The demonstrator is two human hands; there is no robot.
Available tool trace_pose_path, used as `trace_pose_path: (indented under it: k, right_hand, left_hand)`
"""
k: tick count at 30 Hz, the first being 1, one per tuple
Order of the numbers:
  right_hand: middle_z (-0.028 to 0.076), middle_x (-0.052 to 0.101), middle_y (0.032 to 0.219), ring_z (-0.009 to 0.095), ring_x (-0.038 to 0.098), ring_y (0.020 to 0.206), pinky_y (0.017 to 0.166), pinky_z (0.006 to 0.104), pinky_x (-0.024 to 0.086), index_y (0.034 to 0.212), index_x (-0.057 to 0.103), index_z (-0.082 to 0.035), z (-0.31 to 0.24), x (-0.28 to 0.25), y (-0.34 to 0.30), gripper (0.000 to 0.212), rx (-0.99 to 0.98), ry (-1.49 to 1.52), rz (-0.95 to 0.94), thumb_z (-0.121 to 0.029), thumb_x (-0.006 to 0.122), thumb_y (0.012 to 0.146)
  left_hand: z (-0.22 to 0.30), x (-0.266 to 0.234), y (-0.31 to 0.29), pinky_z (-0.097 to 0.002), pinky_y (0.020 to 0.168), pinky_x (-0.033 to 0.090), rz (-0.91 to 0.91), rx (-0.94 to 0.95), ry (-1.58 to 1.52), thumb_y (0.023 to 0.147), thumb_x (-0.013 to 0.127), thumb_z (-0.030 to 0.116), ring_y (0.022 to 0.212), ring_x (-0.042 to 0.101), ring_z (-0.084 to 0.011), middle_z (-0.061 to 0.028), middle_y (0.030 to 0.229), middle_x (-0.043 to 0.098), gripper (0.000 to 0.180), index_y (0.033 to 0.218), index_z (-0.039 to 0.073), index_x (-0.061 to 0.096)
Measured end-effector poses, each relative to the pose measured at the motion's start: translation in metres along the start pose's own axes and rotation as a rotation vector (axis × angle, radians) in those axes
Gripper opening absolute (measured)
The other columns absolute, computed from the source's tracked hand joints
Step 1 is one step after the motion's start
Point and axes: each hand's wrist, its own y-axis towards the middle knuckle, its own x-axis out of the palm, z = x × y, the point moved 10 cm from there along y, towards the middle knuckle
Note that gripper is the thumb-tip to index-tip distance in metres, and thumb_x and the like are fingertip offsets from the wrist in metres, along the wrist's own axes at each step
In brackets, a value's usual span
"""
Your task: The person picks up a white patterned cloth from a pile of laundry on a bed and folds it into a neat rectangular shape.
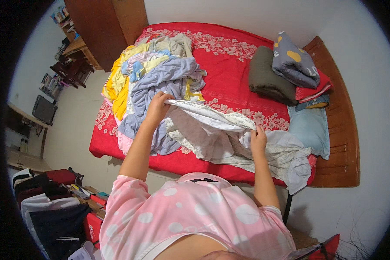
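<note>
A pale patterned sheet [208, 113] hangs over the red bed [232, 82], its edge gripped by the fingers of the left hand [159, 101] and right hand [258, 138]. Beyond its left end lies a cloth heap [158, 80]; near its right, a blue pillow [310, 130].

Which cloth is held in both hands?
The white patterned cloth, edge pinched by the left hand and right hand; the grey-blue cloth and yellow cloth lie heaped to the left, unheld.

Creased matt cloth sheet [216, 122], smooth-looking fabric bedspread [227, 82], wooden headboard [343, 141] with slight gloss
</note>
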Motion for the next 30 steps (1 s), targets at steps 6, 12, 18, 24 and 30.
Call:
trace_pose_path:
  k: [6, 12, 18, 24, 30]
  right_hand:
    - [0.016, 0.049, 0.094, 0.032, 0.049, 0.086, 0.076, 0.0353, 0.039, 0.095, 0.052, 0.003, -0.023, -0.008, 0.010, 0.022, -0.108, 0.043, 0.101, -0.006, 0.048, 0.075]
    - [0.013, 0.045, 0.104, 0.027, 0.051, 0.086, 0.079, 0.0329, 0.041, 0.098, 0.053, -0.002, -0.028, 0.012, 0.009, 0.021, -0.149, 0.068, -0.022, -0.009, 0.050, 0.078]
    - [0.015, 0.040, 0.120, 0.016, 0.054, 0.082, 0.065, 0.0284, 0.047, 0.129, 0.021, -0.010, -0.131, 0.103, -0.034, 0.078, -0.048, 0.439, -0.624, -0.009, 0.066, 0.065]
    - [0.014, 0.057, 0.098, 0.018, 0.056, 0.082, 0.066, 0.0281, 0.045, 0.115, 0.044, -0.005, -0.089, 0.167, -0.032, 0.045, 0.071, 0.218, -0.768, -0.010, 0.057, 0.071]
    - [0.006, 0.056, 0.090, 0.015, 0.054, 0.078, 0.070, 0.0274, 0.043, 0.102, 0.051, 0.000, -0.064, 0.123, -0.003, 0.028, 0.462, 1.040, -0.466, -0.004, 0.048, 0.074]
  left_hand:
    - [-0.070, -0.005, -0.034, -0.0212, 0.052, 0.034, -0.062, -0.455, -0.416, 0.082, 0.053, 0.017, 0.064, 0.043, -0.0065, 0.0033, 0.065, 0.043, 0.015, 0.081, 0.003, 0.051]
    - [-0.062, 0.000, -0.039, -0.0196, 0.052, 0.031, 0.064, -0.582, -0.752, 0.086, 0.047, 0.021, 0.057, 0.035, -0.0049, 0.0048, 0.063, 0.040, 0.019, 0.074, 0.006, 0.048]
    - [0.012, 0.070, -0.040, -0.0210, 0.060, 0.037, -0.159, -0.675, -0.909, 0.086, 0.045, 0.021, 0.069, 0.044, -0.0082, -0.0007, 0.076, 0.050, 0.019, 0.091, 0.004, 0.052]
    - [0.056, 0.133, -0.044, -0.0250, 0.078, 0.036, -0.419, -0.395, -0.999, 0.084, 0.048, 0.016, 0.088, 0.044, -0.0106, -0.0044, 0.091, 0.051, 0.018, 0.097, 0.003, 0.048]
    - [0.057, 0.153, -0.089, -0.0328, 0.094, 0.028, -0.476, -0.223, -0.764, 0.062, 0.072, 0.025, 0.112, 0.038, -0.0217, -0.0124, 0.118, 0.042, 0.080, 0.124, 0.002, 0.028]
